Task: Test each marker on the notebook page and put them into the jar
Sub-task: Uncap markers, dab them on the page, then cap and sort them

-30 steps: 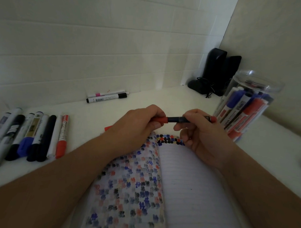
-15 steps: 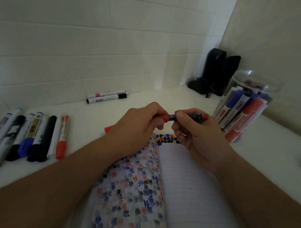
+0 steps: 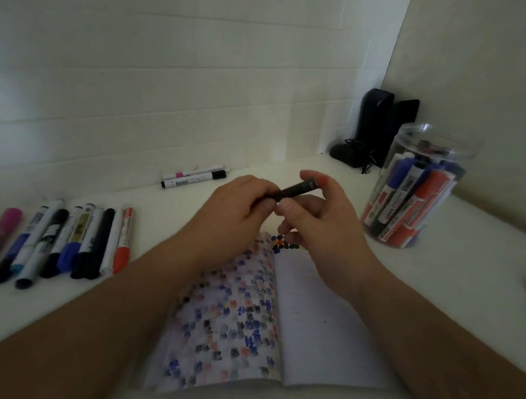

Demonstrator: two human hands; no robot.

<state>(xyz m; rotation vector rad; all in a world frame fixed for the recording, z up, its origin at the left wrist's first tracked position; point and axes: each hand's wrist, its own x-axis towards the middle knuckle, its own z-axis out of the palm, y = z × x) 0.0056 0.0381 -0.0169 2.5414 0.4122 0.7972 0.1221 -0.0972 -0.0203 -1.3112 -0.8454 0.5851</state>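
The dark marker (image 3: 295, 189) was held up over the top of the open notebook (image 3: 320, 320), tilted, its red end (image 3: 321, 181) toward the right. The left hand (image 3: 240, 207) gripped one end, the right hand (image 3: 317, 219) pinched the barrel — perhaps working the cap, though blur hid it. It looked light, stiff and smooth, best taken mid-barrel. The jar (image 3: 417, 186), already crowded with markers, stood near on the right of the tabletop (image 3: 154, 201); a row of untested markers (image 3: 63, 240) lay well apart on the left.
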